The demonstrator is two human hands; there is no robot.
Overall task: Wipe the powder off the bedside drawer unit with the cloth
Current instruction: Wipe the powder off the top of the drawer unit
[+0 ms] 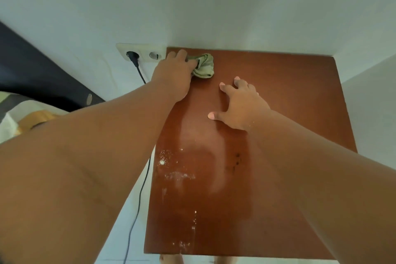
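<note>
The reddish-brown top of the bedside drawer unit (289, 96) fills the middle of the view. My left hand (171, 75) grips a crumpled pale green cloth (204, 66) at the unit's far left corner, pressed onto the wood. My right hand (240, 107) rests flat on the top near the middle, fingers spread, holding nothing. White powder (177, 174) lies in specks and smears along the near left part of the top, with more near the front edge. A paler wiped streak runs down the centre.
A white wall rises behind and to the right of the unit. A double wall socket (141, 52) sits left of the far corner, with a black plug and cable (137, 210) hanging down the left side. A dark headboard and bedding (32, 70) lie at the left.
</note>
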